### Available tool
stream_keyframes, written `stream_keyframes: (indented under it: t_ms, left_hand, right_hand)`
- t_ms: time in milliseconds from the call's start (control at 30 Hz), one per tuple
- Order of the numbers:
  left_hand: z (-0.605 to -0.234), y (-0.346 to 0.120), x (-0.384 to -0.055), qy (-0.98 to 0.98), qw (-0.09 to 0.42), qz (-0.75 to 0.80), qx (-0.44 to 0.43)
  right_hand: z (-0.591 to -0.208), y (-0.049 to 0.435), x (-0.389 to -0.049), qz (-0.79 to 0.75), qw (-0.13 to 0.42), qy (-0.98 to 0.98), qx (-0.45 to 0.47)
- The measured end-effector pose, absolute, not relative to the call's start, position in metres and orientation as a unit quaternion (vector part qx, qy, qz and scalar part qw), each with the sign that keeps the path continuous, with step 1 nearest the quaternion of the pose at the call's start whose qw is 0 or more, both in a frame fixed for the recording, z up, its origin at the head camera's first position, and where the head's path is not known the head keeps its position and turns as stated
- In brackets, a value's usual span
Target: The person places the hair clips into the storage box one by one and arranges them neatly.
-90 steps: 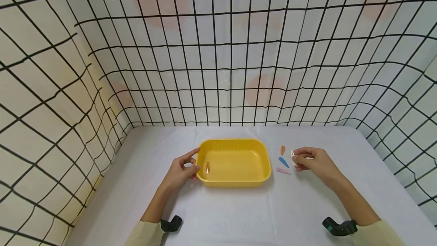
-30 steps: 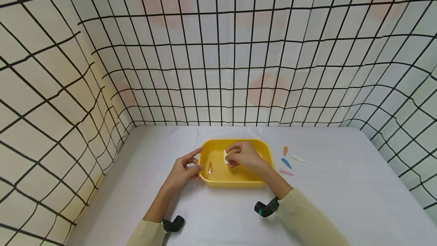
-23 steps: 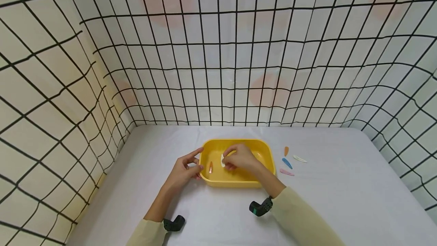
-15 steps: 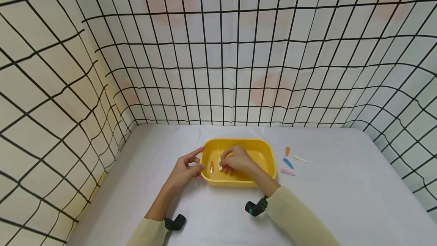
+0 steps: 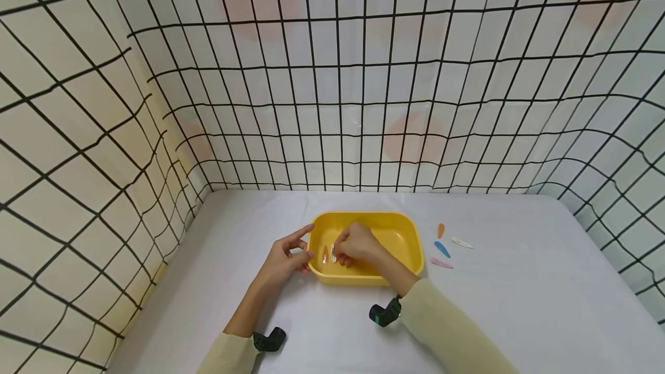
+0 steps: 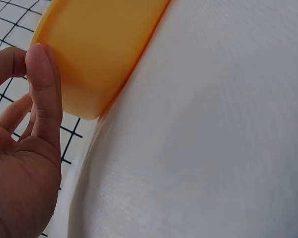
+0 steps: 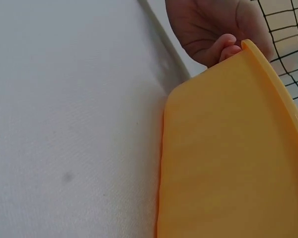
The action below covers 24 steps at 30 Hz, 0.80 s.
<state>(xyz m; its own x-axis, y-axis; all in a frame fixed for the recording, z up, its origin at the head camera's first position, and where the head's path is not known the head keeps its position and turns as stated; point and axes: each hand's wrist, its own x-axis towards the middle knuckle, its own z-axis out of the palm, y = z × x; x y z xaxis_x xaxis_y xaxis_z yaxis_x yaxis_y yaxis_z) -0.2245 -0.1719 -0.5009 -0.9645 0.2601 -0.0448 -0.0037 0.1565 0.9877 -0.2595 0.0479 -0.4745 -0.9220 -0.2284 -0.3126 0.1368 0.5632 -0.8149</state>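
Observation:
My right hand (image 5: pixel 358 242) reaches into a shallow yellow plastic tray (image 5: pixel 400 277) and pinches a white snap hair clip (image 5: pixel 333 254) low inside it. Just left of that clip, an orange hair clip (image 5: pixel 325 254) lies on the tray floor. My left hand (image 5: pixel 283 257) holds the tray's left end. In the left wrist view its thumb (image 6: pixel 43 87) rests against the tray, and the other fingers are partly hidden behind. The right wrist view mostly shows the tray's outer wall (image 7: pixel 223 139).
Right of the tray, loose on the white-covered table (image 5: pixel 519 305), lie an orange clip (image 5: pixel 441 230), a blue clip (image 5: pixel 442 249), a pink clip (image 5: pixel 442 263) and a white clip (image 5: pixel 462 242). Black grid netting (image 5: pixel 337 103) over pale cloth encloses the back and sides.
My right hand has carried the white hair clip from the table at right into the tray, then lower and left beside the orange clip. My left hand stays at the tray's left end.

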Motion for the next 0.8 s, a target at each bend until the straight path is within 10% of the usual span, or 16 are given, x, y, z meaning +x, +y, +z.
stream_keyframes:
  t_ms: [800]
  left_hand:
    - [-0.501,-0.168,-0.224,0.745,0.095,0.656,0.076]
  right_hand:
    - [-0.472,0.069,-0.258,-0.502,0.172,0.847,-0.034]
